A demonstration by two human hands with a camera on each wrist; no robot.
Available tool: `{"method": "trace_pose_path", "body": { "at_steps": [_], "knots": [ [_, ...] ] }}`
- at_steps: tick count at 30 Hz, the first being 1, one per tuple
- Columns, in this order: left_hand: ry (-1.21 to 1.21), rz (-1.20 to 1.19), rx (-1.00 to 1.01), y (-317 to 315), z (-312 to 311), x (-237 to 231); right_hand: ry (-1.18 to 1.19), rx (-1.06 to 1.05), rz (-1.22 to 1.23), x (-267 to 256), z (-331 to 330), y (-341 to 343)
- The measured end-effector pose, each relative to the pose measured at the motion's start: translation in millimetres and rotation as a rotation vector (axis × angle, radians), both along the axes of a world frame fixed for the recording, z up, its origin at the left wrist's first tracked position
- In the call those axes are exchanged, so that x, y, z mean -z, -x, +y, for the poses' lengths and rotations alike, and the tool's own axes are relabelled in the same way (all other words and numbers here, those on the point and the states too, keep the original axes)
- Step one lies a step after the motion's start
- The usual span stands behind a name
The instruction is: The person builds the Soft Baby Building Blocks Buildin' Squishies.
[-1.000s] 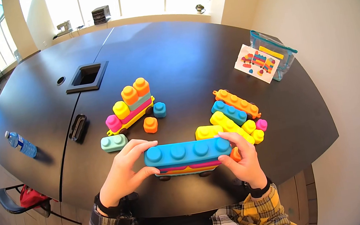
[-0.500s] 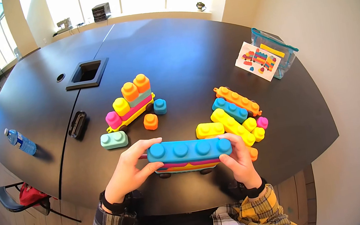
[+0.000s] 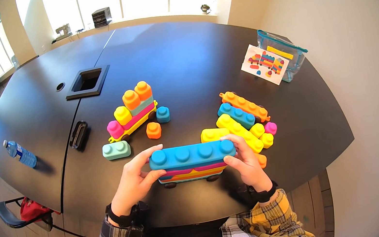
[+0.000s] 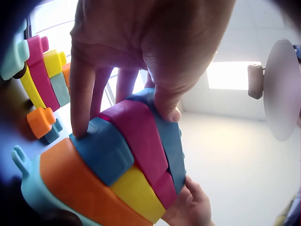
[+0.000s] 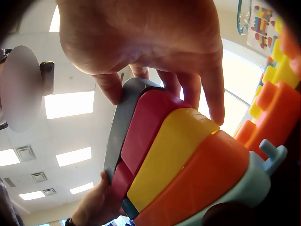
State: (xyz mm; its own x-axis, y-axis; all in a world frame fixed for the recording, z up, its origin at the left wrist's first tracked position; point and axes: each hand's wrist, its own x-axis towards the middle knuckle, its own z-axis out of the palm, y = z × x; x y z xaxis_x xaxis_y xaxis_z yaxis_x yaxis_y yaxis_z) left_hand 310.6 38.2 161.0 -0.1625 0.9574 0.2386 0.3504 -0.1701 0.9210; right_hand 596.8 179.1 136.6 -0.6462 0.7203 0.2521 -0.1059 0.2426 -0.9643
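Observation:
A long blue building block [image 3: 192,154] with a row of several studs tops a stack of magenta [image 4: 136,134], yellow [image 5: 176,141], orange [image 5: 202,174] and blue blocks. The stack stands on a light teal wheeled base [image 4: 33,181] with a hook at its end. My left hand [image 3: 133,183] grips the left end of the top block, thumb on the near side and fingers over the far side. At the other end, my right hand [image 3: 248,166] holds it the same way. In the left wrist view, one left fingertip touches the smaller blue block [image 4: 104,150] lower in the stack.
To the left stand a built wagon [image 3: 133,119], a mint block [image 3: 116,150], an orange cube [image 3: 153,130] and a blue cube [image 3: 163,114]. Loose yellow blocks [image 3: 238,131] and an orange wheeled base [image 3: 245,105] lie right. A picture card [image 3: 264,64] leans on a clear bag [image 3: 290,54].
Both hands keep their hold on the ends of the long blue block. The stack has barely moved; the whole head view has shifted slightly.

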Motion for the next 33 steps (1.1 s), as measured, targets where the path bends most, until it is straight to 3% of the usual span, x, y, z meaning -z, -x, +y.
{"method": "trace_pose_path", "body": {
  "at_steps": [18, 20, 21, 23, 24, 25, 27, 33],
  "knots": [
    [0.034, -0.015, 0.014, 6, 4, 3, 0.012, 0.034, -0.013, 1, -5, -3],
    [0.002, -0.161, 0.193, 28, 12, 12, -0.011, 0.040, -0.037, -1, -6, -4],
    [0.016, -0.203, 0.138, 32, 17, 9, -0.013, 0.042, -0.037, -1, -5, -4],
    [-0.006, 0.142, -0.011, 50, 42, 12, -0.013, 0.023, -0.032, -1, -5, -3],
    [-0.024, 0.316, -0.022, 59, 57, 16, -0.015, 0.025, -0.033, -1, -5, -3],
    [-0.027, 0.315, -0.020, 63, 70, 22, -0.014, 0.025, -0.029, 0, -6, -3],
    [-0.050, 0.685, -0.055, 70, 91, 37, -0.015, 0.023, -0.024, 1, -7, -3],
    [0.054, 0.725, -0.031, 77, 117, 64, -0.052, 0.031, -0.042, 1, -6, -4]
  ]
}}
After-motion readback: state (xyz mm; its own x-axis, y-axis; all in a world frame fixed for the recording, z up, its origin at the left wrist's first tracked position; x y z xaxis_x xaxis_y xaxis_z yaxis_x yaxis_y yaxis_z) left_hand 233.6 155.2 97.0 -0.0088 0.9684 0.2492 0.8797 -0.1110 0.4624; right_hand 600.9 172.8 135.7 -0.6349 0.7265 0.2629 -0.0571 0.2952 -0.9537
